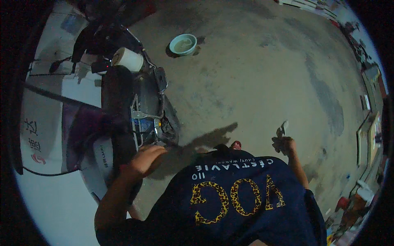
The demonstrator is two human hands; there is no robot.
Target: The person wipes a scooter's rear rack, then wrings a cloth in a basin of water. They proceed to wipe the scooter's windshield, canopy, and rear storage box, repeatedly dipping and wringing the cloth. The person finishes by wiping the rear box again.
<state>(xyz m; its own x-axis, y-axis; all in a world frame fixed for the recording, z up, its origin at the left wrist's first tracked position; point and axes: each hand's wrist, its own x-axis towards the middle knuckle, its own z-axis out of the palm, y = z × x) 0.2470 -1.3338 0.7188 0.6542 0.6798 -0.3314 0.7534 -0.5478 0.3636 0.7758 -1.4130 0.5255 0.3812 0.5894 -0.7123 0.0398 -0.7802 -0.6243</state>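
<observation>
My left hand (pixel 150 158) is at the rear end of a dark scooter (pixel 144 92), beside its metal rack (pixel 138 117). Its fingers look extended and nothing shows in them; whether it touches the scooter I cannot tell. Low on the right, my right hand (pixel 288 145) holds a small, pale, spoon-shaped object (pixel 285 126), its tip pointing away from me. The fingers and the lower end of that object are dark and hard to make out. A white cylindrical container (pixel 130 60), lying tilted, rests on the scooter.
A light blue basin (pixel 183 44) holding some liquid stands on the stained concrete floor (pixel 246 86). A large grey-white panel bearing writing (pixel 40 132) lies left of the scooter. Furniture (pixel 367 141) and assorted items (pixel 347 209) line the right side. A red shoe tip (pixel 236 145) shows below me.
</observation>
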